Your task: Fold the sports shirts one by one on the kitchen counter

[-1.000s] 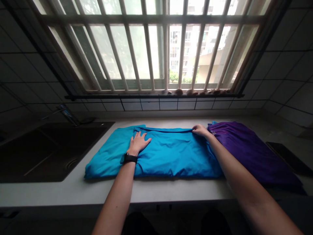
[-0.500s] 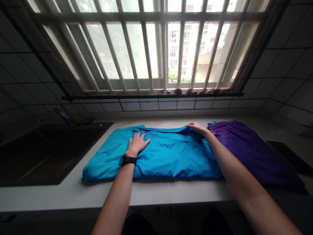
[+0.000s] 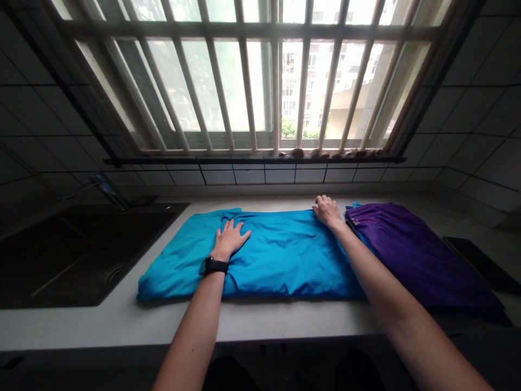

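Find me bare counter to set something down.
Bare counter lies before the blue cloth, between it and the sink, and in a strip behind, below the window. Crowded: the cloth's right end, by the right arm and purple cloth.

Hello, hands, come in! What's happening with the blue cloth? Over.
Left hand spread on the blue cloth, palm down. Right hand at its far edge, grip unclear. Purple cloth close by, to the right.

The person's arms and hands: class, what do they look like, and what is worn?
The left forearm and right forearm are bare, no sleeves showing. The left hand and right hand wear no gloves. A black watch circles the left wrist.
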Demonstrator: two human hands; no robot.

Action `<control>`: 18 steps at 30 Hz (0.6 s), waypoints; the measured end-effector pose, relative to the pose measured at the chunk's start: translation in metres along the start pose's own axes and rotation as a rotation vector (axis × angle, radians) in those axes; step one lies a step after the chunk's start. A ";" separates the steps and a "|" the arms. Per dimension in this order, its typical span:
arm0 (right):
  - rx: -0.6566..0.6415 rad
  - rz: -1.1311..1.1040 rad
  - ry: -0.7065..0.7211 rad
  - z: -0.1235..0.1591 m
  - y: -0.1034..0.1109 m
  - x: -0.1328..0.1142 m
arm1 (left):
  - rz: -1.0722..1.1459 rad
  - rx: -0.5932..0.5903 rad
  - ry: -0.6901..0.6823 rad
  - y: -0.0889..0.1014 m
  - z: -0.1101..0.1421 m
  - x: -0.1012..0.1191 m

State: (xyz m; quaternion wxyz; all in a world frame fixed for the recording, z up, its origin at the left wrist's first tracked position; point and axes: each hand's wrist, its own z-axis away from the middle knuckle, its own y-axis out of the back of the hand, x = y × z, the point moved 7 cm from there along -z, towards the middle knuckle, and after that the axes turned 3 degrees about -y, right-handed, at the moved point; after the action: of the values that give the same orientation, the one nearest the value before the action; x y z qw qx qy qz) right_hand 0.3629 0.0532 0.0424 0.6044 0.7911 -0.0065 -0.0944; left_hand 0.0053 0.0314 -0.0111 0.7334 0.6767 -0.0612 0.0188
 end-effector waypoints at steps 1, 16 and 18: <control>0.005 0.004 -0.001 0.002 -0.001 -0.001 | 0.000 0.004 -0.002 0.000 0.000 0.000; -0.401 0.054 -0.090 0.038 -0.029 0.028 | -0.013 0.011 0.005 0.001 0.001 0.003; -0.376 0.019 0.025 0.055 -0.023 0.008 | -0.011 0.014 -0.003 -0.001 0.000 0.003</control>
State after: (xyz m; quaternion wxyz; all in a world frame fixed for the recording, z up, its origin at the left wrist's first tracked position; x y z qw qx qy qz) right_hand 0.3597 0.0059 0.0055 0.7425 0.6652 0.0113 -0.0783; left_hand 0.0081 0.0313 -0.0114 0.7287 0.6822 -0.0584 0.0141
